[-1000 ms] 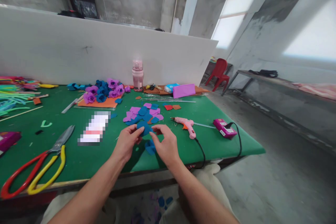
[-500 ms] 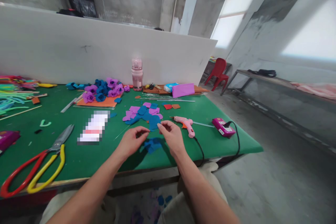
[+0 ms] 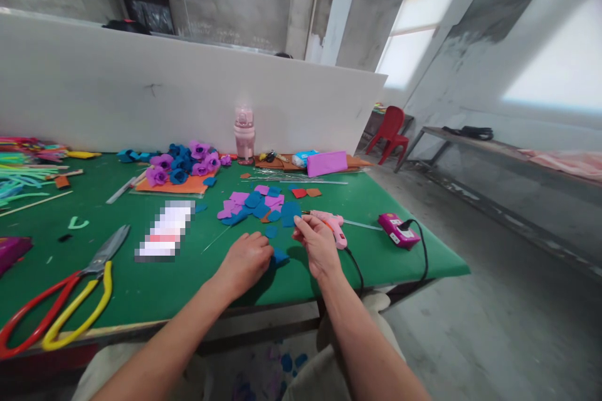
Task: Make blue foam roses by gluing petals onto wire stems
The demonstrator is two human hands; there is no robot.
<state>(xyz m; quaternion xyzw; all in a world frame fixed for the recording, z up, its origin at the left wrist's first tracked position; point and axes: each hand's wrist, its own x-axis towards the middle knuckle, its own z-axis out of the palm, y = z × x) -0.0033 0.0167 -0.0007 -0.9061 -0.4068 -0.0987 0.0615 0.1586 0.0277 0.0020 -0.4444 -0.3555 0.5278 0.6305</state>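
Observation:
My right hand [image 3: 316, 243] pinches a blue paper piece [image 3: 291, 213] between thumb and fingers, just left of the pink glue gun [image 3: 332, 223]. Lower and to the left, my left hand [image 3: 248, 261] is curled with its knuckles up over a blue paper piece [image 3: 279, 258] on the green table; its fingertips are hidden, so what they grip cannot be made out. Beyond both hands lies a loose pile of purple and blue paper pieces [image 3: 254, 199]. A small blue piece [image 3: 271, 232] sits between the hands.
Large scissors [image 3: 103, 260] and a blurred white item [image 3: 167, 230] lie at left. Paper flowers [image 3: 179, 163] and a pink bottle [image 3: 244, 138] stand at the back. A purple box [image 3: 399, 230] with a black cable is at right, near the edge of the green table [image 3: 423, 263].
My right hand has moved right with the blue piece, away from my left hand. My left hand has turned knuckles up and reached to the blue paper on the table.

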